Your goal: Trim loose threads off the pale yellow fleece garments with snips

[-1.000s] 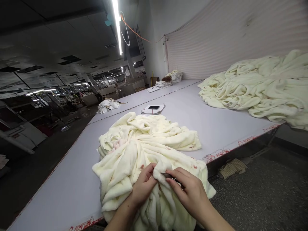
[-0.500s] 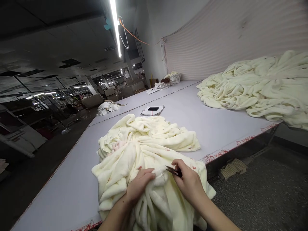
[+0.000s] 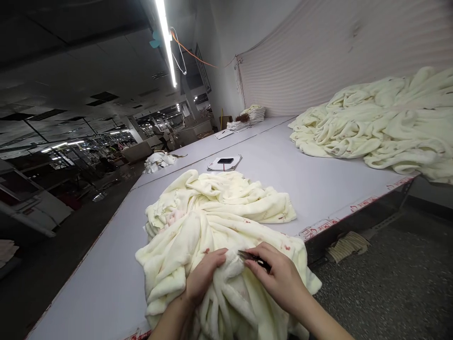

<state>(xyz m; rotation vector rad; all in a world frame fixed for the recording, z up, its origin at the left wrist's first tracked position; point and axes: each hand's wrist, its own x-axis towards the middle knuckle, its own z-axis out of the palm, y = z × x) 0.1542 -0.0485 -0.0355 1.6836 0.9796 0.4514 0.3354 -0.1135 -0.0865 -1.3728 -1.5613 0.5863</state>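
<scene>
Table (image 3: 265, 165), beneath and beyond the grip. Cloth (image 3: 186, 241), cream, bunched around the grip. Right hand (image 3: 281, 274), fingers closed around snips (image 3: 255, 258). Left hand (image 3: 203, 278), opposite, pinching a fold (image 3: 233, 268) of the cloth. Snips: dark, tips at that fold, between the hands.

My right fingers (image 3: 258, 272) hide part of the snips (image 3: 252, 258); the farther cloth pile (image 3: 371, 120) runs past the right edge; red lettering (image 3: 320, 228) is too small to read.

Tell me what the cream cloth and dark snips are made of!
The cream cloth: probably plush fleece, matte, with a fuzzy surface and thick, rounded folds. The dark snips: likely smooth metal, from the thin, pointed blades; the rest I can't tell.
</scene>
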